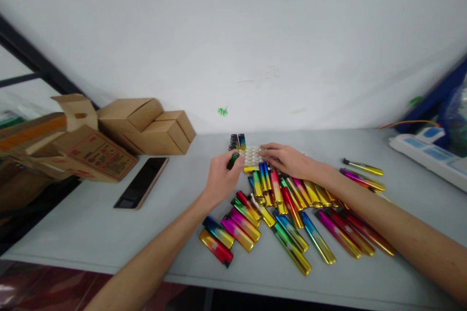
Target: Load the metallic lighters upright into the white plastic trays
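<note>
Seen from the head camera, a worker's left hand (221,178) pinched a dark green lighter (232,160) upright, its end tipped toward a pale honeycomb tray (251,154) near the far edge of the table (91,223), where a few lighters (237,142) already stood in its cells. The right hand (286,159) lay flat and unclenched on the tray, apparently steadying it. A heap of metallic lighters (288,214) lay fanned toward the near edge, within easy reach. Cardboard boxes (146,124) and a phone (142,182) sat toward the left edge, a power strip (426,153) at the right.
</note>
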Demonstrator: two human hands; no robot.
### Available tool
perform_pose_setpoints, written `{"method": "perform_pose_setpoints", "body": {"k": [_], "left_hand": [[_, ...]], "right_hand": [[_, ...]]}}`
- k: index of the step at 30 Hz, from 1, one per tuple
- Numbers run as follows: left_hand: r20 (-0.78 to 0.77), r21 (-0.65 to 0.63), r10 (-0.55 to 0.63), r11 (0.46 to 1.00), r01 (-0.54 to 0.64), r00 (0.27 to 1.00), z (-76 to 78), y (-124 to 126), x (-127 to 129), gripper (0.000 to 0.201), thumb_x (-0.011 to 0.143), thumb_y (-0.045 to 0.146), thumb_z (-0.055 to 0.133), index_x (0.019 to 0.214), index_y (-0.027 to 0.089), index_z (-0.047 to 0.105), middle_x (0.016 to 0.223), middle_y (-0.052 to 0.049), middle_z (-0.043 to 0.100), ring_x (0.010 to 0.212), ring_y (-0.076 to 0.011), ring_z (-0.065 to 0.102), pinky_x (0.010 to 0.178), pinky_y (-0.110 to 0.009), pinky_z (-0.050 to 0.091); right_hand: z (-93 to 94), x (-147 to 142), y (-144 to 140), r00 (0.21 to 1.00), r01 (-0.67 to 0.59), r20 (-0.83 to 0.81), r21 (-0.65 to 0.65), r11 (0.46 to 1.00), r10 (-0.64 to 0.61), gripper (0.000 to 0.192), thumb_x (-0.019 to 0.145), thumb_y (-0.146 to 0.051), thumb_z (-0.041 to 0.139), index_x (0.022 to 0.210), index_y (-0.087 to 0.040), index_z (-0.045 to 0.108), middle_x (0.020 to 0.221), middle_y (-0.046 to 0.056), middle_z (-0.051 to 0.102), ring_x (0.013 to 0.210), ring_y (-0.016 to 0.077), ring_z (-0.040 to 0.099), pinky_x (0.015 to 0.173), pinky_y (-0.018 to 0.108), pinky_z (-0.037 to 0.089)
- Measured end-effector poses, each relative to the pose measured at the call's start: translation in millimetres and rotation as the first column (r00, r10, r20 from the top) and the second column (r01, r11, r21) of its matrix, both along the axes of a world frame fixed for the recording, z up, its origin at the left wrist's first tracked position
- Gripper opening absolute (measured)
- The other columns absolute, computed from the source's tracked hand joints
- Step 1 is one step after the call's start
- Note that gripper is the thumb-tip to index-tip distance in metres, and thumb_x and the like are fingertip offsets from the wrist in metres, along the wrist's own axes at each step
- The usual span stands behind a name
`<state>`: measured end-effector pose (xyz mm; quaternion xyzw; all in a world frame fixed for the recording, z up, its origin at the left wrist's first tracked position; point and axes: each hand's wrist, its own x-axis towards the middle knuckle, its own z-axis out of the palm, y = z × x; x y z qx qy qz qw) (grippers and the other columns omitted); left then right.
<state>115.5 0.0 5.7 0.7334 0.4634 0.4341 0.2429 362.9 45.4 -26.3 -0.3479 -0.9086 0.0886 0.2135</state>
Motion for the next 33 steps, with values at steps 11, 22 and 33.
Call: {"method": "perform_pose_setpoints", "body": {"k": [11,22,33], "left_hand": [[0.131,-0.057,-0.029,0.998,0.037,0.991,0.3,-1.6,0.4,0.037,0.099,0.051,0.055,0.079,0.021,0.051,0.060,0.006,0.041,0.052,-0.0099,0.036,0.049,-0.024,0.028],[0.381,0.162,-0.165,0.981,0.110,0.910,50.3,36.8,-7.8,0.029,0.093,0.042,0.072,0.111,0.022,0.061,0.090,-0.002,0.068,0.087,-0.0160,0.071,0.082,-0.031,0.061],[-0.101,-0.014,-0.224,0.975,0.223,0.969,36.3,81.5,-16.3,0.029,0.085,0.042,0.074,0.101,0.019,0.069,0.120,-0.012,0.072,0.120,-0.0256,0.065,0.109,-0.048,0.051]], "right_hand": [[-1.8,1.7,1.3,0.999,-0.050,0.007,0.087,0.995,0.049,0.037,0.108,-0.025,0.045,0.133,-0.012,0.069,0.137,0.020,0.068,0.127,0.0290,0.066,0.109,0.050,0.055],[0.3,-1.3,0.3,1.000,-0.005,-0.013,0.037,0.999,0.005,0.035,0.107,-0.023,0.049,0.134,-0.013,0.070,0.138,0.020,0.067,0.121,0.0278,0.069,0.108,0.048,0.056],[-4.2,-2.0,2.8,0.999,-0.005,-0.038,0.038,0.999,0.006,0.036,0.106,-0.021,0.047,0.135,-0.014,0.069,0.138,0.020,0.066,0.117,0.0290,0.070,0.105,0.049,0.056]]}}
